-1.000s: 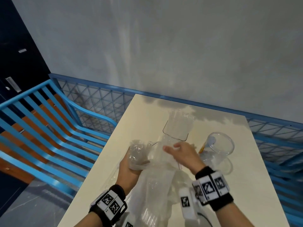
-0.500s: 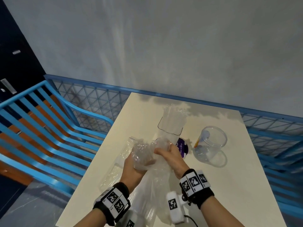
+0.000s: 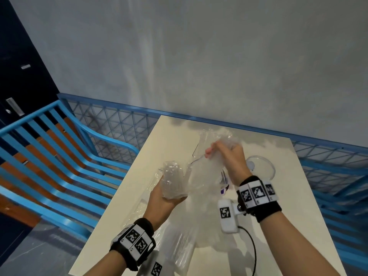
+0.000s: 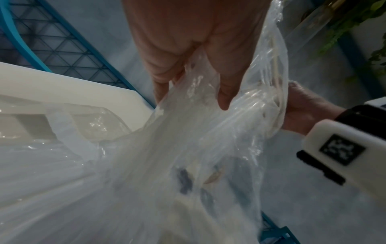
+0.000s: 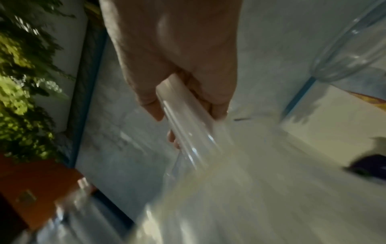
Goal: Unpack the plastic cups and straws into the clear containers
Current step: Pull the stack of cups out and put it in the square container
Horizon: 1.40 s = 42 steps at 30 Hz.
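Nearest, loose clear wrapping (image 3: pixel 179 253) lies crumpled on the cream table (image 3: pixel 294 226) between the two forearms, with a black cable (image 3: pixel 253 253) trailing beside the right one. The left hand (image 3: pixel 165 198) is cupped palm-up over the table, fingers curled round a bunched end of a clear plastic bag (image 3: pixel 174 180). The bag stretches up and across to the right hand (image 3: pixel 227 158), which is raised higher and farther out, its fingers closed on the bag's other end. The left wrist view shows thin clear straws (image 4: pixel 250 105) inside the bag under the left fingers (image 4: pixel 227 92). A purple object (image 3: pixel 224 190) shows below the right wrist; what it is cannot be told. Just right of the right hand stands a round clear container (image 3: pixel 266 166). Behind the hands a taller clear container (image 3: pixel 199 148) is partly hidden by the bag. Beyond the table run a blue mesh railing (image 3: pixel 111 124) and a grey wall (image 3: pixel 199 56).
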Tool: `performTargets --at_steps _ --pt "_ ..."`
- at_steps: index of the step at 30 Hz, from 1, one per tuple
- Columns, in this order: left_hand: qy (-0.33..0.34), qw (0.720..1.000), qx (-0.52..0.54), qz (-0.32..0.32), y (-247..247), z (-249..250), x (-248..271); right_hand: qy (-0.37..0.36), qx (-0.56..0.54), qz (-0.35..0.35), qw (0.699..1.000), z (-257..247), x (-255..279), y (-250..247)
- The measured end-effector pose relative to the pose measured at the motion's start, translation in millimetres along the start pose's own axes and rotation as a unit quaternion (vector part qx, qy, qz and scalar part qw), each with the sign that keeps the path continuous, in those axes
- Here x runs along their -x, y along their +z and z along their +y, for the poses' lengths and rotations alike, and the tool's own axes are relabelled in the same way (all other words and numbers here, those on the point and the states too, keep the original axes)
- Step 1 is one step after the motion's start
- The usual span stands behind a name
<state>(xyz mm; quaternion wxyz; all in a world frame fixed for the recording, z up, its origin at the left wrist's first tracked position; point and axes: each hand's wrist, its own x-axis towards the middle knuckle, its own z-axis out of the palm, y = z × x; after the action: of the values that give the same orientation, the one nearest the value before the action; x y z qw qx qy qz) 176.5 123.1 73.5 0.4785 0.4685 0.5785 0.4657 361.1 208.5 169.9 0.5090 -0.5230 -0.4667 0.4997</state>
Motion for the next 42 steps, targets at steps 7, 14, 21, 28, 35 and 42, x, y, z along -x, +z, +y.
performTargets --at_steps 7,14,21,28,35,42 --pt "-0.014 1.000 -0.004 0.007 -9 -8 5 -0.080 -0.107 0.060 0.989 -92 -42 -19" --pt "-0.015 1.000 0.003 0.006 -14 -9 7 -0.208 -0.059 0.138 0.967 -96 -74 2" --pt "-0.016 1.000 -0.005 0.005 -21 -13 5 -0.128 0.106 0.138 0.976 -1 -82 8" --pt "-0.037 0.999 -0.012 0.001 -23 -17 1 -0.273 0.317 0.023 0.908 4 -94 12" --pt "-0.038 0.999 -0.009 0.000 -24 -16 -6 -0.131 0.677 -0.136 0.712 21 -94 18" --pt "-0.017 1.000 0.004 -0.001 -25 -21 -16 -0.174 0.322 -0.090 0.926 -13 -22 22"
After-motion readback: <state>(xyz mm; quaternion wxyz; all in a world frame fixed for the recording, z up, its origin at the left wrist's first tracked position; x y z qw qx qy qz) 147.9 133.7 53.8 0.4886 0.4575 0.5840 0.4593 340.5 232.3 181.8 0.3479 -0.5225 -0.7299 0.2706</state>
